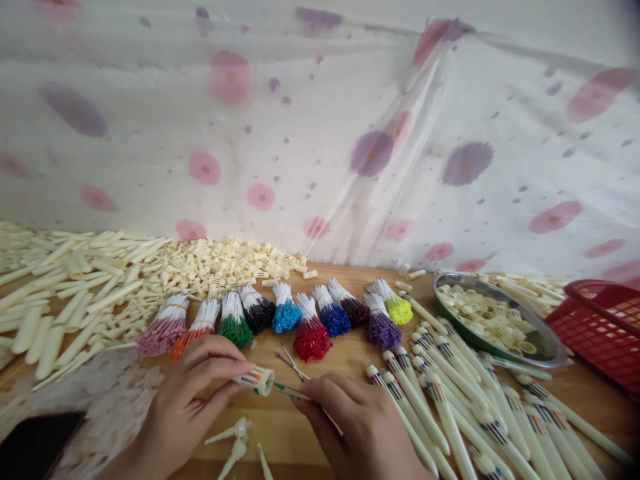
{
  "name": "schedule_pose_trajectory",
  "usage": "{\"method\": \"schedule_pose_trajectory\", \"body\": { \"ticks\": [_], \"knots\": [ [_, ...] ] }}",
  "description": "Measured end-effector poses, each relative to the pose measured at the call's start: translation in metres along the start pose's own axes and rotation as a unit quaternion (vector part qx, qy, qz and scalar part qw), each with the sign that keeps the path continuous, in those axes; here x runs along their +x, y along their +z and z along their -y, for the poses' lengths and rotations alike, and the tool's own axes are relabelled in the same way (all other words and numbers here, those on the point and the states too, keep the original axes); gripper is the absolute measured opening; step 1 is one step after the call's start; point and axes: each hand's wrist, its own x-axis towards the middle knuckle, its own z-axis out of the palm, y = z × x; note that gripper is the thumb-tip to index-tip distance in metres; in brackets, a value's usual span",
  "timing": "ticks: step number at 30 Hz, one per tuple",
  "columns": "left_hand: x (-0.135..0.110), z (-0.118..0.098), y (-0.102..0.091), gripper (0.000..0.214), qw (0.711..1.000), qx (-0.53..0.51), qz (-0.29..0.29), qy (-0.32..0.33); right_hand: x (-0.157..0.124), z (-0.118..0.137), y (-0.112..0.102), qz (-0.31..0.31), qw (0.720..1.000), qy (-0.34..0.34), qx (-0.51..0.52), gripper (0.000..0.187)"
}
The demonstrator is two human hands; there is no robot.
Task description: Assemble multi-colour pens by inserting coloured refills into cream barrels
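Note:
Between the thumb and fingers of my left hand (187,397) is a cream slotted pen top (261,381) with coloured pieces in its slots, its open end facing right. My right hand (357,420) pinches a thin pen refill (287,388), its green end at the pen top's open rim; how far it reaches inside cannot be seen. Just beyond my right fingertips lie a few loose refills (290,360). Rubber-banded refill bundles stand in a row behind, among them a red bundle (313,340), a green bundle (235,330) and a purple bundle (383,327).
Cream barrels (75,300) and small slotted parts (235,260) are heaped at the left and back. Multicolour pens (450,400) lie at the right, below a metal bowl (440,283) of parts and a red basket (600,320). Pointed cream pieces (235,443) lie in front.

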Motion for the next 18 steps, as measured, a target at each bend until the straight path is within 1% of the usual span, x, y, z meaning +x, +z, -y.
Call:
{"method": "schedule_pose_trajectory", "body": {
  "ticks": [3, 9, 13, 15, 18],
  "knots": [
    [0.0, 0.0, 0.0, 0.03, 1.0, -0.01, 0.008, -0.002, 0.002, 0.001, -0.006, 0.006, 1.0, -0.004, 0.005, 0.027],
    [-0.009, -0.001, 0.005, 0.024, 0.995, -0.054, 0.012, -0.079, 0.003, -0.001, -0.019, 0.038, 0.999, -0.013, 0.008, 0.018],
    [-0.013, -0.001, 0.008, 0.023, 0.993, -0.056, 0.022, -0.097, 0.005, -0.002, -0.026, 0.058, 0.998, -0.039, 0.013, 0.02],
    [-0.012, -0.002, 0.008, 0.023, 0.993, -0.062, 0.039, -0.097, 0.008, -0.002, -0.029, 0.064, 0.997, -0.049, 0.016, 0.021],
    [-0.009, -0.002, 0.005, 0.027, 0.99, -0.08, 0.089, -0.079, 0.01, -0.001, -0.031, 0.064, 0.996, -0.064, 0.018, 0.021]
  ]
}}
